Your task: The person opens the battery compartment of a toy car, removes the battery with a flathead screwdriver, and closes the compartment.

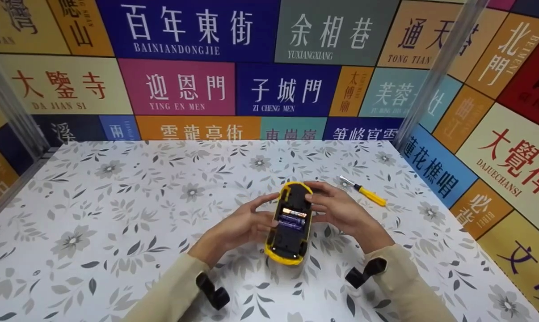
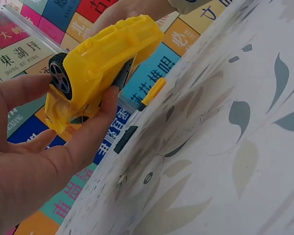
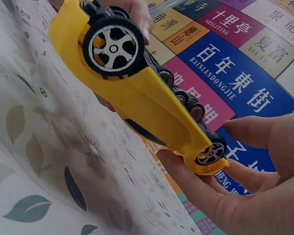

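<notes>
A yellow toy car [image 1: 289,243] is held upside down above the table, its black underside facing up. Batteries [image 1: 292,222] lie side by side in the open compartment in its middle, and their round ends show in the right wrist view. My left hand [image 1: 240,226] grips the car's left side, with thumb and fingers around the bodywork near a wheel [image 2: 61,76]. From the other side my right hand [image 1: 341,208] holds the far end, fingertips around the corner by another wheel [image 3: 210,153].
To the right of my right hand, a screwdriver [image 1: 371,195] with a yellow handle lies on the table. A white cloth with grey flowers and leaves [image 1: 117,201] covers the tabletop. Behind it rises a wall of coloured name panels [image 1: 175,85].
</notes>
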Available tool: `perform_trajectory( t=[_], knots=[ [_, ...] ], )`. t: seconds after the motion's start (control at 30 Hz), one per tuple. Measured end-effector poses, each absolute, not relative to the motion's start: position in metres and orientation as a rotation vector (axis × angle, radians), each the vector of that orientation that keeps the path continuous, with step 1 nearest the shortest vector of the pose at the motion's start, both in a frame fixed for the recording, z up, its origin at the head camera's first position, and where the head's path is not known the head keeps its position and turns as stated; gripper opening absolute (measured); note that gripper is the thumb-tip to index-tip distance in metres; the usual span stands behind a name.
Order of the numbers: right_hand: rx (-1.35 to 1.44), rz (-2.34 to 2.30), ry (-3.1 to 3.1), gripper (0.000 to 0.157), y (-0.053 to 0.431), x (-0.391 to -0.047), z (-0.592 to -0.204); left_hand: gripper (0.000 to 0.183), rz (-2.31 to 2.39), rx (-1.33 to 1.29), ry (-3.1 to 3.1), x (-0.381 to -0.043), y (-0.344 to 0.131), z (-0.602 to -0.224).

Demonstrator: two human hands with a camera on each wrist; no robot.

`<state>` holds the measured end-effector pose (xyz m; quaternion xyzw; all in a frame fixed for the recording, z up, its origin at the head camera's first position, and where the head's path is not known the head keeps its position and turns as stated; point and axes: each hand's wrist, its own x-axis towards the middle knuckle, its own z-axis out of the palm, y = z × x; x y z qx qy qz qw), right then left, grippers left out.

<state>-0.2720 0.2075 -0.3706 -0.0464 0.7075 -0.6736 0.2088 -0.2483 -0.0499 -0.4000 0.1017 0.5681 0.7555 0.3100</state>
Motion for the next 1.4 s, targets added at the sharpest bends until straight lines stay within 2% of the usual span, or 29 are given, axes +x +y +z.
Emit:
perform_trajectory(
  t=[0.5, 0.83, 1.07, 1.27, 1.4],
  knots=[
    [0.061, -1.979, 1.901, 0.054, 0.205, -0.272, -0.367, 0.076, 2.008, 0.265, 1.504, -0.25, -0.054, -0.397],
    [0.123, -2.177, 1.808, 0.034, 0.215, -0.274, -0.36, 0.058, 2.084, 0.219, 1.445, -0.254, -0.057, -0.393],
    [0.203, -2.304, 1.721, 0.036, 0.226, -0.275, -0.353, 0.057, 2.148, 0.039, 1.403, -0.254, -0.056, -0.392],
    [0.274, -2.398, 1.656, 0.027, 0.229, -0.277, -0.353, 0.056, 2.195, -0.021, 1.383, -0.254, -0.054, -0.391],
    [0.308, -2.392, 1.656, 0.041, 0.228, -0.278, -0.355, 0.061, 2.206, -0.027, 1.4, -0.254, -0.053, -0.391]
  ],
)
